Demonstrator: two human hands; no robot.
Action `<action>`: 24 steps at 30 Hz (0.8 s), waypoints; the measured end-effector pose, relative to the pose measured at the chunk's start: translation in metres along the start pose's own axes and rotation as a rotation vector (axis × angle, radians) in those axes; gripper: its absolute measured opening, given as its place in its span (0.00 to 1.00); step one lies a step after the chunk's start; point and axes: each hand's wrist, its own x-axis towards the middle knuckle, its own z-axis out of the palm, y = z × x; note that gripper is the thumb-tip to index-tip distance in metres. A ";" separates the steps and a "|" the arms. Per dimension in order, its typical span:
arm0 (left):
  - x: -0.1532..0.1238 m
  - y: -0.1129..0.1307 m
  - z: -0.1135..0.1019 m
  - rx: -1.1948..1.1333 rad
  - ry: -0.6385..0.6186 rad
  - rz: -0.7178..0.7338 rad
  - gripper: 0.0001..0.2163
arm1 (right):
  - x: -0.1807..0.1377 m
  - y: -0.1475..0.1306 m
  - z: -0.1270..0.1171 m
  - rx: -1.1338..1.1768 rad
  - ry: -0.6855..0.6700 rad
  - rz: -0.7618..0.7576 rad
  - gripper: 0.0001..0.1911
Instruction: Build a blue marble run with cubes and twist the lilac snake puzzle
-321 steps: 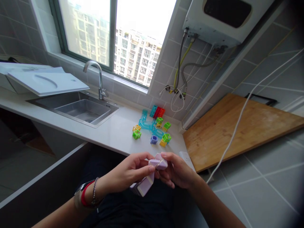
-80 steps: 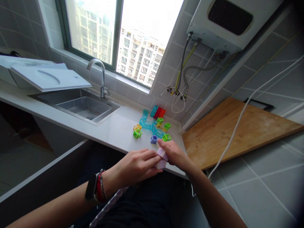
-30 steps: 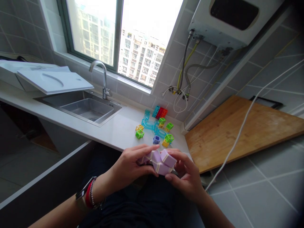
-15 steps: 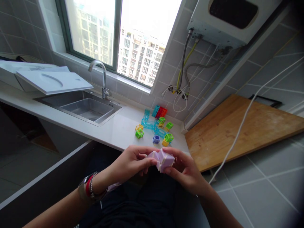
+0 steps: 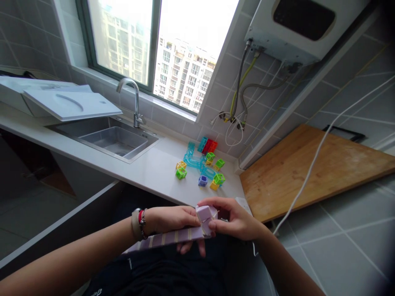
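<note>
Purple toy (image 5: 182, 235) in the fingers of the left hand (image 5: 173, 218) and the right hand (image 5: 236, 222)

The right fingers are narrow and hold the folded end of the toy: the thumb presses on the near side, and the forefinger is bent over the top. The left fingers also hold the toy; the thumb lies above it, and some fingertips come out below it. From these fingers, the straight part of the toy, with pale lines across it, runs back under the left wrist, and its last end is partly hidden by the forearm. On this wrist there are bands (image 5: 140, 224). Below the fingers are dark trousers (image 5: 185, 271).

Beyond the fingertips, on the white counter (image 5: 154, 174), stands a violet cube (image 5: 203, 181). Around it are green cubes (image 5: 181, 173) and yellow cubes (image 5: 214, 186), all like open frames. Farther from the fingers lie clear blue track pieces (image 5: 194, 162), and behind them red blocks (image 5: 207, 146).

To the left of the fingers, well apart, is a metal sink (image 5: 132, 152) with a tap (image 5: 136, 105). To their right, a wooden board (image 5: 286, 176) leans, and a white cable (image 5: 312, 166) passes in front of it.
</note>
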 end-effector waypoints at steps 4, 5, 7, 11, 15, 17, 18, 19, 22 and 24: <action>-0.015 0.001 0.005 0.388 0.502 0.236 0.20 | 0.004 0.014 0.004 0.154 0.301 0.019 0.26; -0.018 0.000 0.009 0.498 0.623 0.328 0.19 | 0.005 0.016 0.005 0.180 0.367 0.020 0.26; -0.020 -0.007 0.018 0.686 0.802 0.470 0.18 | 0.008 0.018 0.009 0.217 0.458 0.016 0.26; -0.010 -0.022 0.030 0.860 1.011 0.634 0.16 | 0.011 0.023 0.017 0.288 0.470 -0.008 0.24; -0.010 -0.014 0.028 0.819 0.769 0.659 0.13 | 0.008 0.028 0.014 0.333 0.327 0.002 0.24; -0.015 -0.006 0.023 0.726 0.560 0.610 0.15 | 0.007 0.029 0.011 0.376 0.230 -0.008 0.25; -0.017 -0.003 0.020 0.660 0.470 0.567 0.17 | 0.007 0.030 0.011 0.410 0.188 -0.023 0.25; -0.019 -0.001 0.017 0.581 0.395 0.518 0.20 | 0.007 0.030 0.012 0.447 0.158 -0.042 0.25; -0.016 -0.010 0.002 0.320 0.228 0.389 0.27 | 0.013 0.030 0.020 0.552 0.108 -0.091 0.24; -0.009 -0.022 -0.008 0.173 0.143 0.353 0.30 | 0.018 0.030 0.028 0.611 0.100 -0.106 0.24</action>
